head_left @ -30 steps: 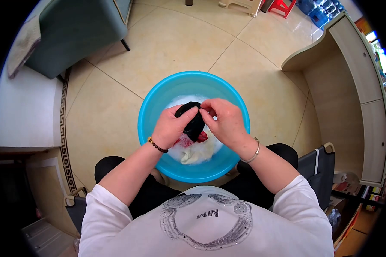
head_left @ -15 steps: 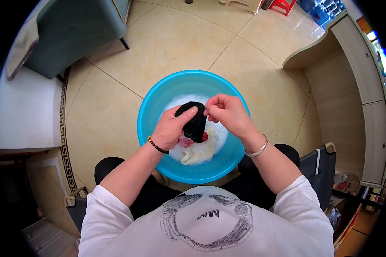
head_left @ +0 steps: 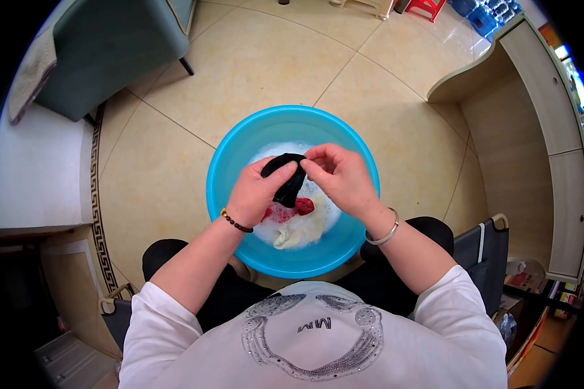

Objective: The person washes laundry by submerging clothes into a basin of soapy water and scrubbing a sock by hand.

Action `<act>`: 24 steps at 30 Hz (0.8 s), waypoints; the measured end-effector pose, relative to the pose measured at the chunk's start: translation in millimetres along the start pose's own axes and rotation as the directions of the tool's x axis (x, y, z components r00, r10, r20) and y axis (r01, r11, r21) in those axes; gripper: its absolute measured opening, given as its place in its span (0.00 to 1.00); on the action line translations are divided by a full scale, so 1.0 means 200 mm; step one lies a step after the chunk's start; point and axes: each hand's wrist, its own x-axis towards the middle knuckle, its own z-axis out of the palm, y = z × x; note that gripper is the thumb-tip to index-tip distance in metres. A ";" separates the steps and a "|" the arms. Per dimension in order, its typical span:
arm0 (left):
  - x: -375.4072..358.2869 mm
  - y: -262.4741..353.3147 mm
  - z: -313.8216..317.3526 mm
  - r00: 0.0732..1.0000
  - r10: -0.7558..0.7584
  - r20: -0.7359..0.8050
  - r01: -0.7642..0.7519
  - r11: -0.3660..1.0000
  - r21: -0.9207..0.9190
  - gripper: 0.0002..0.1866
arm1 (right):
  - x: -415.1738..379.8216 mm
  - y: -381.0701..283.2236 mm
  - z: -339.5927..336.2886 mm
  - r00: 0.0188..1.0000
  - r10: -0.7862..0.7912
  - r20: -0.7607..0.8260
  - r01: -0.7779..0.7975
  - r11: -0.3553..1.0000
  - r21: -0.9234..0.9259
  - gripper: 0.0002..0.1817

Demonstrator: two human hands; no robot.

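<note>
A small black cloth (head_left: 287,188), whose exact kind I cannot make out, is held over a blue basin (head_left: 240,249). My left hand (head_left: 254,191) grips it with the thumb on top and the fingers hidden beneath. The fingertips of my right hand (head_left: 340,175) pinch its upper right edge. Below, in the white suds (head_left: 328,204), lie a red cloth (head_left: 303,206) and a cream-white cloth (head_left: 298,231), both wet. Foam covers part of the red cloth.
The basin stands between my knees on a tiled floor (head_left: 266,58). A grey-green armchair (head_left: 120,48) is at the upper left, a wooden cabinet (head_left: 512,123) at the right. Stools and water bottles (head_left: 483,19) are at the far top right.
My right hand has shifted left, closer to my left thumb. The black cloth now hangs shorter and more folded, uncovering more of the red cloth.
</note>
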 end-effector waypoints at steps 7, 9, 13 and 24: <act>0.00 0.01 0.00 0.999 -0.029 0.033 0.031 0.996 -0.089 0.13 | 0.03 0.02 -0.02 0.986 0.160 0.033 -0.162 0.985 0.064 0.09; 0.01 0.02 -0.01 0.998 -0.048 0.029 0.053 0.980 -0.189 0.14 | 0.03 0.00 -0.04 0.970 0.239 0.041 -0.242 0.959 0.147 0.10; 0.01 0.02 -0.02 0.995 -0.076 0.067 0.095 0.936 -0.340 0.16 | 0.02 -0.01 -0.02 0.991 0.131 -0.019 -0.128 0.986 0.104 0.09; 0.01 0.00 -0.02 0.987 -0.113 0.116 0.143 0.944 -0.296 0.17 | 0.01 0.03 0.00 0.999 0.033 -0.026 -0.033 0.999 0.025 0.06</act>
